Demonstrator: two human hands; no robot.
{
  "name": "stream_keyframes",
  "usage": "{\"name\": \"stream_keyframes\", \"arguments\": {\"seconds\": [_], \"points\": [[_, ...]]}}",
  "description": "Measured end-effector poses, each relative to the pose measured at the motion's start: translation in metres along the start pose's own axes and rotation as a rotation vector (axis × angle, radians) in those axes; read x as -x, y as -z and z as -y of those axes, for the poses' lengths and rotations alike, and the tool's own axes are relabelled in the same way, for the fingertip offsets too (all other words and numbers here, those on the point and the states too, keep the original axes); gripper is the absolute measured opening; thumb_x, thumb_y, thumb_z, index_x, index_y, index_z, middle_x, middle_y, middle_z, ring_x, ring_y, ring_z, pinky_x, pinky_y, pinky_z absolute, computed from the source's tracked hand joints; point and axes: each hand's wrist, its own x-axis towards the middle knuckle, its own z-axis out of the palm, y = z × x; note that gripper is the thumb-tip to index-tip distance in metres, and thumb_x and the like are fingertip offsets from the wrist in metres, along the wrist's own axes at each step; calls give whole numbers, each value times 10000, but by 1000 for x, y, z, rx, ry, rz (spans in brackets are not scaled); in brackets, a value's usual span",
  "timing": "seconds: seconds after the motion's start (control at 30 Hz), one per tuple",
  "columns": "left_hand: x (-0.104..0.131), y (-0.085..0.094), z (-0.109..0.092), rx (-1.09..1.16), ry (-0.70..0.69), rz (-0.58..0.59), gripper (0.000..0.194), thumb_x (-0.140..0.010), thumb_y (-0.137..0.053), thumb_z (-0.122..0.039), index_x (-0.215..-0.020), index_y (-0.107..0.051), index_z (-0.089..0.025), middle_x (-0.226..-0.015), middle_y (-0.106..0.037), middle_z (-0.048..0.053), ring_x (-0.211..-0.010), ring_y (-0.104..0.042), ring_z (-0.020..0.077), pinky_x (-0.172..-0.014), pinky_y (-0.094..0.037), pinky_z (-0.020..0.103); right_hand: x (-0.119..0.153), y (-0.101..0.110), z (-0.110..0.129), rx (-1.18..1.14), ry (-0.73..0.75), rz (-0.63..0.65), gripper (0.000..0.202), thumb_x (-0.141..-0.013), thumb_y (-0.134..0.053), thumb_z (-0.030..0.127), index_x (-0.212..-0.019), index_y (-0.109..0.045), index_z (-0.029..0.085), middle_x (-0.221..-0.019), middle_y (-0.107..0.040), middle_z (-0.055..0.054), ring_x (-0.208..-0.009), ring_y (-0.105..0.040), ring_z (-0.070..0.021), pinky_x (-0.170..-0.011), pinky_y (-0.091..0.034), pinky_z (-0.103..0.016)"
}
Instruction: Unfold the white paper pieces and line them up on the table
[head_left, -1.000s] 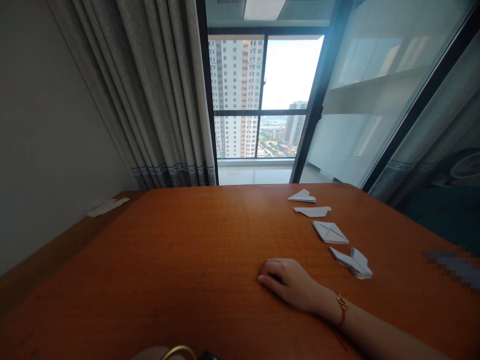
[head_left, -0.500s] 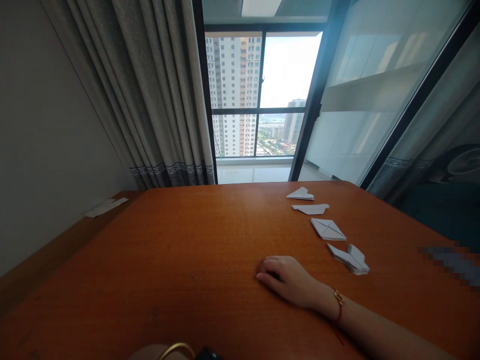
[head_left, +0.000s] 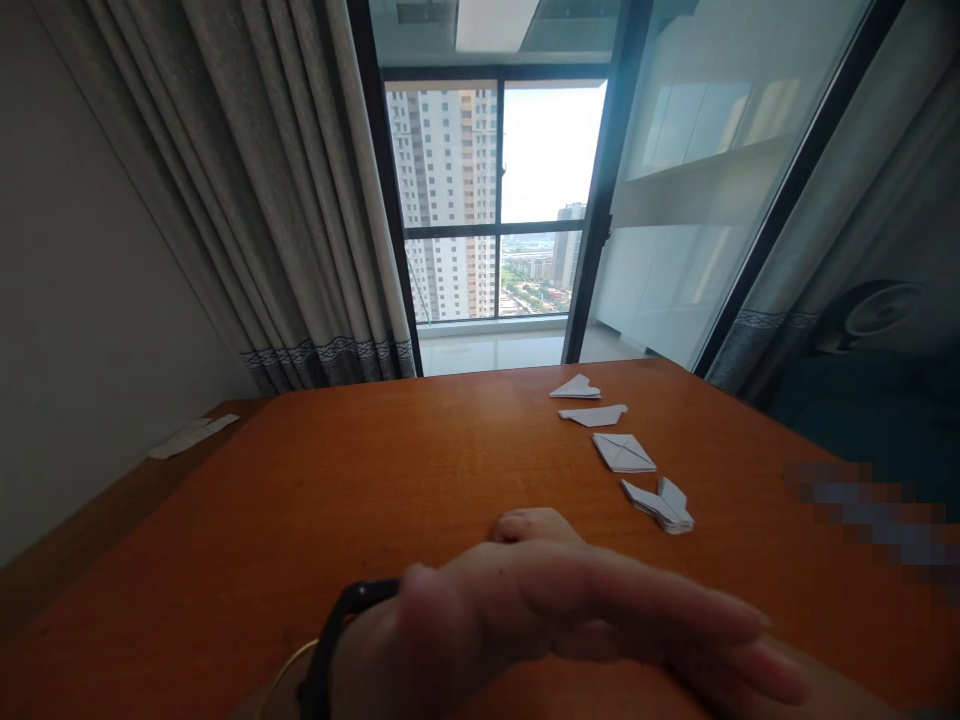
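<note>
We saw an orange-brown wooden worktop (head_left: pixel 300 520) running toward a glass sliding door (head_left: pixel 495 200), with grey curtains (head_left: pixel 285 200) to the door's left. Our left hand (head_left: pixel 555 615) was raised over the near part of the worktop, empty, its fingers (head_left: pixel 675 610) stretched out flat and close together. Behind it only a knuckle of our right hand (head_left: pixel 529 524) showed on the wood; we could not tell how its fingers lay. Four folded white papers (head_left: pixel 660 503) lay in a row on the worktop, near the right hand, running toward the door. A paper slip (head_left: pixel 191 437) lay on a side ledge by the curtains.
</note>
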Motion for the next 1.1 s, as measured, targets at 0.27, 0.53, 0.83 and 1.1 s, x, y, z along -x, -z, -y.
{"name": "stream_keyframes", "arguments": {"seconds": [0.27, 0.53, 0.83, 1.1], "points": [[14, 41, 93, -761, 357, -344, 321, -880, -547, -450, -1020, -650, -180, -934, -654, 55, -791, -580, 174, -738, -440, 279, 0, -1, -1, 126, -33, 56, 144, -841, -548, 261, -847, -675, 192, -844, -713, -32, -740, -640, -182, -622, -400, -238], [36, 77, 146, -1183, 512, -360, 304, -895, -516, -416, -703, -532, -181, -728, -581, 6, -661, -505, 148, -581, -308, 259, 0, -1, 3, 190, -42, 73, 297, -941, -430, 349, -896, -669, 178, -857, -712, -57, -755, -635, -173, -630, -357, -253], [37, 72, 145, -1241, 476, -288, 311, -923, -480, -413, -720, -530, -184, -735, -590, 8, -669, -520, 151, -597, -320, 258, -1, 16, -1, 154, -30, -36, 264, -950, -458, 331, -875, -657, 174, -841, -674, -53, -773, -598, -162, -694, -407, -259], [36, 72, 147, -1304, 455, -265, 338, -932, -466, -426, -706, -525, -182, -739, -595, 12, -665, -520, 150, -590, -307, 264, 15, 92, -57, 490, -238, -277, 371, -933, -455, 394, -1234, -567, 208, -1294, -549, -111, -1186, -483, -279, -995, -364, -418]]}}
